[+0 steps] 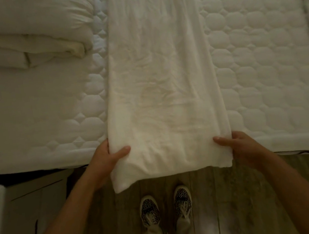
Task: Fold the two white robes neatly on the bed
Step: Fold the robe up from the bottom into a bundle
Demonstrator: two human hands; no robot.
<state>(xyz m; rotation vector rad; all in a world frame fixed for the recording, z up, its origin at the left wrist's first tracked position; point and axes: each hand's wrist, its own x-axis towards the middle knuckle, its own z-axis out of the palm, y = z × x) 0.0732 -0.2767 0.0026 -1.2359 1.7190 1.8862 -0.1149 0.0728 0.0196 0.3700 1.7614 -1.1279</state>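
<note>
Both hands, left hand (pixel 109 158) and right hand (pixel 238 146), pinch the near corners of the white robe (pixel 162 80) stretched lengthwise across the quilted bed (pixel 260 63), its hem overhanging the bed's edge

The robe (pixel 162 88) is soft, creased matt cloth on a quilted fabric mattress (pixel 261 67) above a wood-grain floor (pixel 238 194).

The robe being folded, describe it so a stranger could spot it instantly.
Start at the quilted mattress. The robe is the long narrow white strip running down its middle and hanging over the near edge. Unlike the stacked bedding at left, both hands grip its bottom corners.
</note>
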